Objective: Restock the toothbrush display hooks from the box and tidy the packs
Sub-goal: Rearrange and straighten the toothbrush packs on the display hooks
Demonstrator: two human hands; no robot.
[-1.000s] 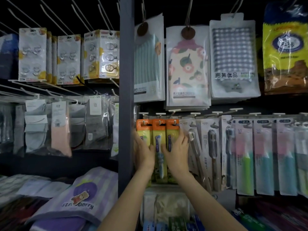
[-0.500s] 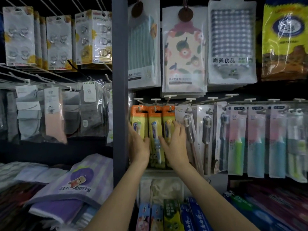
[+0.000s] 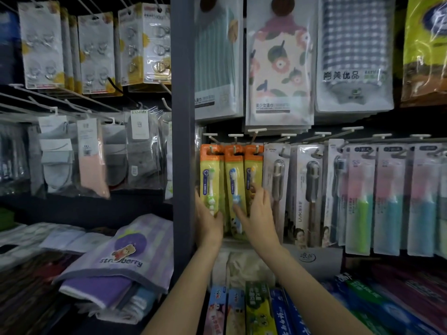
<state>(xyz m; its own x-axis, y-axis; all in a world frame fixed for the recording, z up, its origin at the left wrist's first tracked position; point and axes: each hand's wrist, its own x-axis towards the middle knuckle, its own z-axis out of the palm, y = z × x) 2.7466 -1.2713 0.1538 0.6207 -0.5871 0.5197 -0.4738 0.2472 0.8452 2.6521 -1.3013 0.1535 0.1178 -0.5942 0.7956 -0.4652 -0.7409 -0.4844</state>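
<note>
This is a shop, on an aisle of household and toiletry goods. Rows of wire display hooks (image 3: 235, 136) jut from a dark back panel, each carrying many identical packs in retail packaging: orange-topped children's toothbrush packs (image 3: 233, 187), grey adult toothbrush packs (image 3: 308, 189) and pastel ones (image 3: 359, 201) further right. Above hang bagged towels (image 3: 279, 68) with printed labels. Left of a grey upright post (image 3: 182, 117), more hooks hold carded metal hooks (image 3: 41, 47) and bagged socks (image 3: 89, 158). Below lie folded towels, one reading "strawberry" (image 3: 123, 259), and boxed toothpaste (image 3: 256, 310) stands in rows on a shelf.
</note>
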